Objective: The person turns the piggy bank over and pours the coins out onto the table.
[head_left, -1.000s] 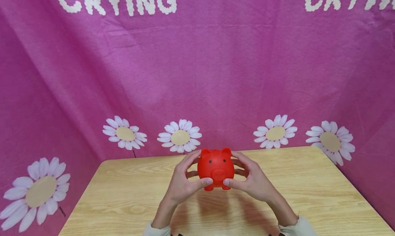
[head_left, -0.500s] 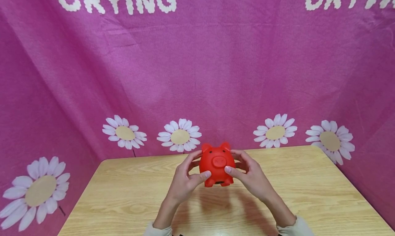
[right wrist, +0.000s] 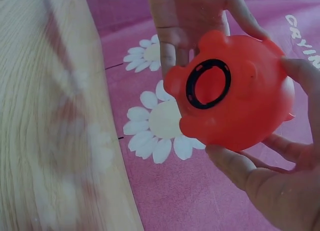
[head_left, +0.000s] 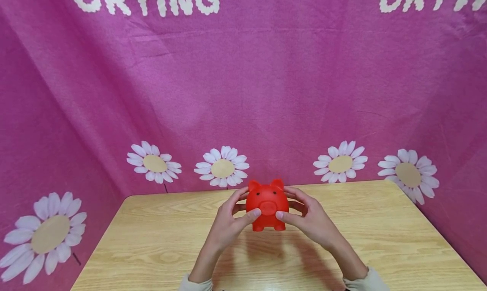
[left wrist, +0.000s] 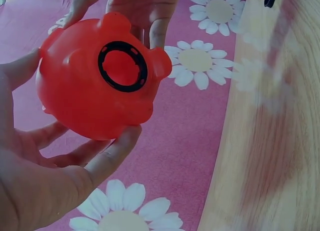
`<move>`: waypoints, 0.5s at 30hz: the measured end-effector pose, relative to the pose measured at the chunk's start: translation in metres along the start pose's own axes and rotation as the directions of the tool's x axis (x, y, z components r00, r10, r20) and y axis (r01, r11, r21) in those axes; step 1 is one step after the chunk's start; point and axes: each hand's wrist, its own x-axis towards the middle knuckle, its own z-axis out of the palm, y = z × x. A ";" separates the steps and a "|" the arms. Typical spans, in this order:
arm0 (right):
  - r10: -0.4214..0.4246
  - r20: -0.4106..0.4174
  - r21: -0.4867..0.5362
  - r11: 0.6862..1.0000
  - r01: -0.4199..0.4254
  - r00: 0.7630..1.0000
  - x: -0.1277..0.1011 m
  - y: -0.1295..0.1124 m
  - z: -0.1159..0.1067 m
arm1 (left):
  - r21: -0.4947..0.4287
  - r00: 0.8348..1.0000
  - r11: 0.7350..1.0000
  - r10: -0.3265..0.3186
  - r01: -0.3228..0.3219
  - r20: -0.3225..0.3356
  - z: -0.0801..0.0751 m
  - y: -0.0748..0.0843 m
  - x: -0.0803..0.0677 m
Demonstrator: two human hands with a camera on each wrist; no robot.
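A red piggy bank [head_left: 268,199] is held up over the table, its snout and two dark eyes toward me in the head view. On its left side my left hand [head_left: 227,224] grips it, the thumb at the front beside the snout and the fingers around the side. My right hand [head_left: 313,222] holds the opposite side in much the same way. Both wrist views show the underside, with stubby feet around a black ring [right wrist: 190,88]. The ring's middle looks red; I cannot tell whether it is a plug or the inside.
Beneath the hands lies a light wood-grain table [head_left: 160,240], with their shadows on it. A pink cloth [head_left: 243,92] printed with daisies and white letters hangs behind the table and along its sides.
The piggy bank has rocked in both hands: its face tipped up half a second ago, showing the dark underside, and now it has tipped forward again, nearly level. Both hands keep their hold.
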 end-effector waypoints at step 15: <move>-0.127 0.011 0.078 0.989 0.126 0.992 0.000 0.000 -0.001 | -0.048 0.999 0.998 0.052 -0.052 -0.002 0.000 0.003 -0.001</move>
